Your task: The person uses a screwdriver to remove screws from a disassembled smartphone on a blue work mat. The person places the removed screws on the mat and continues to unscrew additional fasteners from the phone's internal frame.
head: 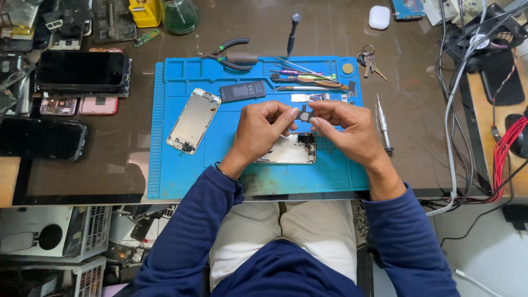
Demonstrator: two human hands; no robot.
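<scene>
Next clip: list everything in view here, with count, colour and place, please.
Repair mat: one, blue, table centre.
Phone shell: one, silver, on mat beneath hands.
Screen frame: one, silver, mat left.
Battery: one, black, mat top.
Pliers: one, dark-handled, mat's top edge.
Screwdriver: one, silver, right of mat.
Keys: one bunch, top right.
Phones: several, black, stacked left.
Small part: one, dark, pinched between both hands.
Left hand: on part.
Right hand: on part.

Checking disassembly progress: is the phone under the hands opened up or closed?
Opened. The phone housing lies with its inside up; its screen panel lies apart on the blue mat.
</scene>
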